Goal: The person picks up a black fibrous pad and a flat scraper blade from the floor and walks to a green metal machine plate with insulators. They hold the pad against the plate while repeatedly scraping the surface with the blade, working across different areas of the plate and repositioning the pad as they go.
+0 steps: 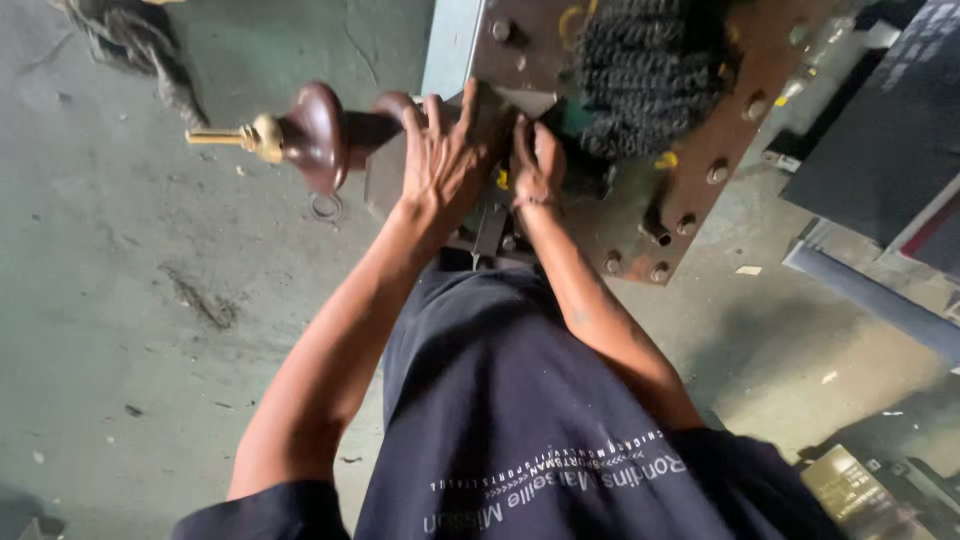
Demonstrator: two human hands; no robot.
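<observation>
Brown ceramic insulator [325,135] with brass stud [225,136] sticking out at far left, off the corner of the rusty steel plate [740,90]. Left hand [450,150] spread, fingers wrapped over the insulator's base. Right hand [537,160] just beside, fingers curled on a small part, grasp unclear. Black coil [650,70] bolted further right.

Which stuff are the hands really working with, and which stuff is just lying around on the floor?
In use:
- left hand gripping the brown ribbed insulator with its brass stud
- right hand reaching in at the rusty bolted plate

Lying about:
- metal ring on the floor
- black coiled bundle on the plate
- grey metal bar
</observation>
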